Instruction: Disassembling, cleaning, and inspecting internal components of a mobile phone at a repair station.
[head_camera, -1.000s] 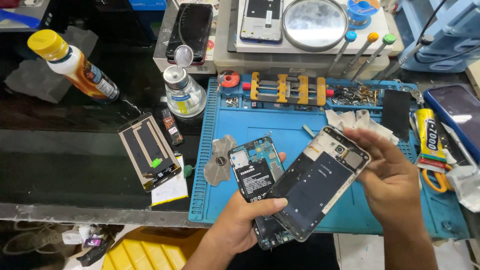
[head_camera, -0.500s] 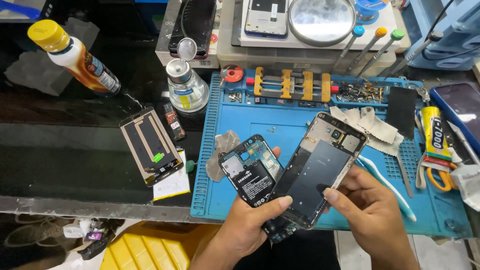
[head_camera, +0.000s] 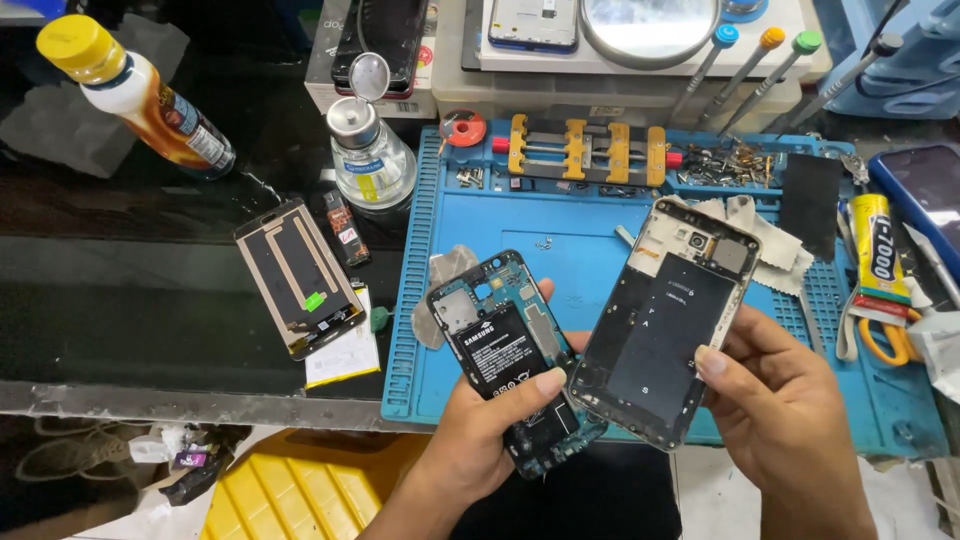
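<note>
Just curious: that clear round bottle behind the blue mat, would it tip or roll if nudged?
The clear bottle looks squat with a broad base, so it probably resists tipping. Upright, it should slide rather than roll. Its flipped-up cap suggests the liquid could spill if knocked.

black bench (head_camera: 150, 290), blue mat (head_camera: 570, 230), bottles (head_camera: 370, 150)

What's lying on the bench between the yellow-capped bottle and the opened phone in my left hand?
In the head view, a detached screen lies face down on the black bench between the bottle and the phone.
</note>
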